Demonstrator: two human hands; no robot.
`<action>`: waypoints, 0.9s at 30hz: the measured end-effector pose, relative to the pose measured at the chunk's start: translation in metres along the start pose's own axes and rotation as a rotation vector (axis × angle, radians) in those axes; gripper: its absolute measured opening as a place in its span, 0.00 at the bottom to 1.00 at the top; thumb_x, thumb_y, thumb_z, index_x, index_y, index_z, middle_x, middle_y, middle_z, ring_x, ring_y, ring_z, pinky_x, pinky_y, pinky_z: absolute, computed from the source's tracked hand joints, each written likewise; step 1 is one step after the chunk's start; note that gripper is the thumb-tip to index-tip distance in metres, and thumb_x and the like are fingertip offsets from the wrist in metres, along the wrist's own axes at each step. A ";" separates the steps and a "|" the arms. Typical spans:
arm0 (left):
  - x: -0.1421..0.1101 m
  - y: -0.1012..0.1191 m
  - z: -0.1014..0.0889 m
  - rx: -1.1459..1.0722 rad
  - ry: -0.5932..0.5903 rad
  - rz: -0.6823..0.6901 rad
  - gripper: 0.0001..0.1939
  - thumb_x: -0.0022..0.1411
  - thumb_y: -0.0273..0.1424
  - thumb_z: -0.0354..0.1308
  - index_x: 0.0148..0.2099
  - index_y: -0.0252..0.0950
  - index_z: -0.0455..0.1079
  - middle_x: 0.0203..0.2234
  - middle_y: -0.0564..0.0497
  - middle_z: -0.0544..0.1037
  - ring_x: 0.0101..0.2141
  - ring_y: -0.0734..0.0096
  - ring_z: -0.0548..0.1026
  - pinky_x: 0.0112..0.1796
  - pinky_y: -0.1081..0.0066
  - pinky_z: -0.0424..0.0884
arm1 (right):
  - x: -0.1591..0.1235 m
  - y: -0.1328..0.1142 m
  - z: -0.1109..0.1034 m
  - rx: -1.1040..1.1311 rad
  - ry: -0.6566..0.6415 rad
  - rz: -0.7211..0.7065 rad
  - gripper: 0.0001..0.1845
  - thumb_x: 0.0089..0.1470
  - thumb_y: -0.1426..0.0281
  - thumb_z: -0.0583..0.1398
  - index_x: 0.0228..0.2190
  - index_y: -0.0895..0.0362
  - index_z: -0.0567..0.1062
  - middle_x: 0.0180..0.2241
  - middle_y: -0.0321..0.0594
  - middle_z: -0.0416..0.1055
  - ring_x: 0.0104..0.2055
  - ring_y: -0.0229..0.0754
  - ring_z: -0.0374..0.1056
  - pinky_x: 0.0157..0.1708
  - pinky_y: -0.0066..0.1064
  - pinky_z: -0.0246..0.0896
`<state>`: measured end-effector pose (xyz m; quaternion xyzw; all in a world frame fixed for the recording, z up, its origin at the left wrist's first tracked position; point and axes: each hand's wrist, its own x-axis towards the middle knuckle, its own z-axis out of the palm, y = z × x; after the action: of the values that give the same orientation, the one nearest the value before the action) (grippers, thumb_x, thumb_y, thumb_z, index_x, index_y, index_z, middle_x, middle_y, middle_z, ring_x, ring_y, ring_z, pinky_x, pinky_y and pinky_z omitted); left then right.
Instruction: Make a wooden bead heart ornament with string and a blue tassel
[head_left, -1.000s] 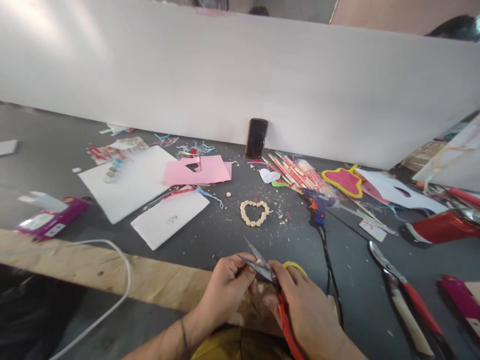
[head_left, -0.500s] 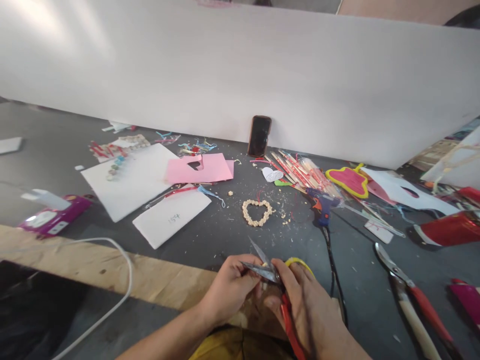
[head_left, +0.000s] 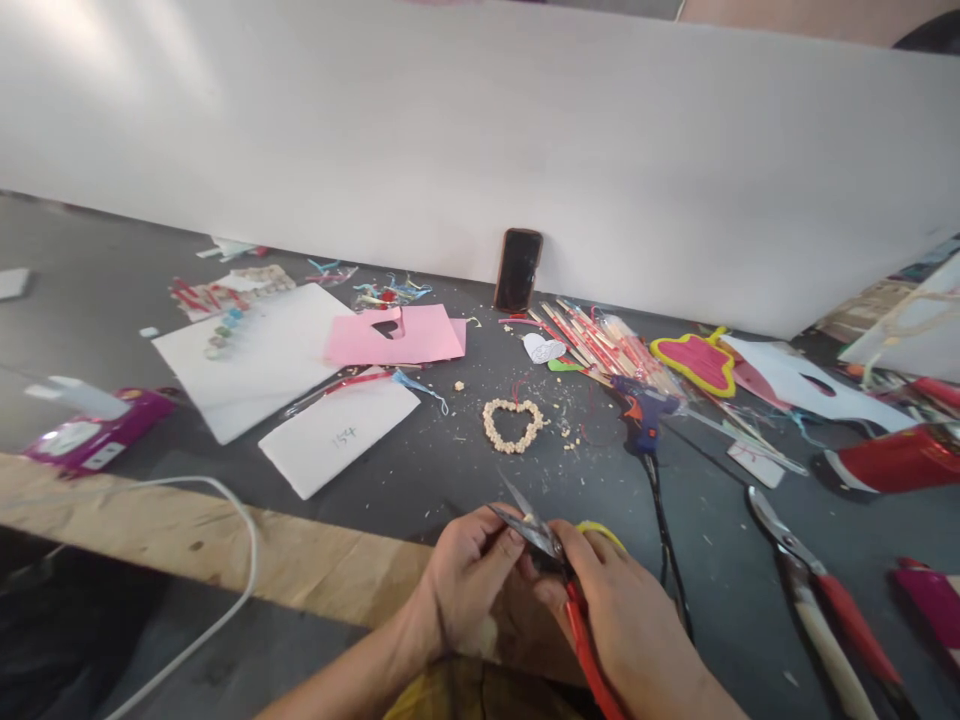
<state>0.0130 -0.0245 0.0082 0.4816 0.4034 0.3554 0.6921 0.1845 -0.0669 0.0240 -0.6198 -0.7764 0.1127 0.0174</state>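
In the head view, my right hand (head_left: 626, 610) is closed around shears (head_left: 544, 540) with a red handle. Their pointed metal blades are parted and aim up and left. My left hand (head_left: 472, 570) is pinched beside the lower blade, its thumb against the metal. A tiny pale bit shows between the blades; what my left fingers grip is hidden. A yellow curved piece (head_left: 600, 532) shows behind my right knuckles. Beyond the blades, a heart-shaped ring of small pale pieces (head_left: 513, 427) lies flat on the dark table, with pale crumbs beside it.
A blue glue gun (head_left: 645, 410) with a black cord lies to the right, near long-handled pruners (head_left: 795, 545) and a red can (head_left: 900, 458). A phone (head_left: 518, 270) leans on the white panel. Pink card (head_left: 427, 335) and white sheets lie left, past a white cable (head_left: 251, 560).
My left hand has shifted slightly right, its thumb now against the lower blade. The shears moved slightly right with my right hand, their blades still parted.
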 end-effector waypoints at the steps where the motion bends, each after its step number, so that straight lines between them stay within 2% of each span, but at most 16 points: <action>1: 0.000 0.000 0.000 -0.017 -0.002 0.014 0.15 0.60 0.41 0.55 0.35 0.32 0.68 0.24 0.51 0.74 0.24 0.75 0.71 0.27 0.77 0.64 | -0.001 0.001 0.000 0.012 0.003 0.010 0.21 0.57 0.66 0.54 0.52 0.55 0.66 0.42 0.47 0.72 0.43 0.51 0.70 0.40 0.40 0.66; 3: -0.001 0.001 0.001 -0.047 0.009 0.039 0.14 0.60 0.39 0.56 0.38 0.32 0.68 0.29 0.49 0.76 0.29 0.72 0.74 0.32 0.75 0.68 | -0.002 0.001 0.002 0.023 0.018 0.025 0.21 0.57 0.66 0.54 0.52 0.54 0.65 0.43 0.47 0.72 0.44 0.51 0.70 0.40 0.41 0.66; 5: -0.001 0.001 0.001 -0.015 0.031 0.059 0.12 0.61 0.37 0.54 0.38 0.32 0.69 0.29 0.48 0.77 0.31 0.70 0.75 0.34 0.74 0.70 | -0.002 0.000 0.003 0.024 0.050 0.020 0.22 0.57 0.65 0.54 0.53 0.54 0.65 0.44 0.47 0.71 0.44 0.52 0.69 0.39 0.41 0.67; 9: -0.002 0.001 -0.001 0.149 0.081 0.132 0.12 0.64 0.33 0.50 0.34 0.32 0.71 0.26 0.49 0.76 0.29 0.70 0.75 0.33 0.74 0.69 | -0.003 -0.001 0.003 0.011 0.139 -0.050 0.26 0.55 0.62 0.56 0.54 0.56 0.62 0.43 0.48 0.71 0.45 0.52 0.68 0.39 0.41 0.67; 14: -0.002 0.002 -0.001 0.149 0.012 0.129 0.14 0.62 0.30 0.52 0.25 0.32 0.69 0.19 0.51 0.72 0.25 0.73 0.70 0.30 0.75 0.65 | -0.004 0.001 0.004 -0.058 0.222 -0.105 0.32 0.50 0.61 0.61 0.54 0.57 0.62 0.42 0.49 0.69 0.46 0.56 0.66 0.41 0.45 0.66; 19: -0.001 0.000 0.001 0.071 0.005 0.043 0.10 0.58 0.26 0.52 0.25 0.32 0.67 0.17 0.53 0.69 0.21 0.76 0.66 0.26 0.76 0.62 | -0.004 0.001 0.006 -0.068 0.182 -0.103 0.28 0.52 0.63 0.59 0.53 0.58 0.63 0.41 0.49 0.70 0.43 0.53 0.67 0.39 0.43 0.66; 24: 0.003 -0.002 0.003 0.062 0.035 0.051 0.13 0.58 0.27 0.52 0.21 0.33 0.64 0.17 0.55 0.67 0.21 0.78 0.64 0.26 0.77 0.59 | -0.002 -0.001 0.005 -0.125 0.103 -0.038 0.22 0.54 0.69 0.57 0.51 0.57 0.66 0.39 0.48 0.71 0.38 0.51 0.69 0.34 0.39 0.67; 27: 0.004 -0.003 0.004 0.055 0.039 0.033 0.12 0.57 0.27 0.51 0.22 0.33 0.64 0.16 0.56 0.66 0.20 0.79 0.63 0.25 0.77 0.59 | 0.001 -0.003 0.003 -0.145 0.059 -0.043 0.21 0.52 0.73 0.56 0.49 0.58 0.67 0.38 0.48 0.72 0.38 0.50 0.70 0.35 0.39 0.66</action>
<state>0.0185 -0.0231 0.0048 0.5001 0.4182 0.3649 0.6647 0.1811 -0.0670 0.0215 -0.6058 -0.7948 0.0372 -0.0023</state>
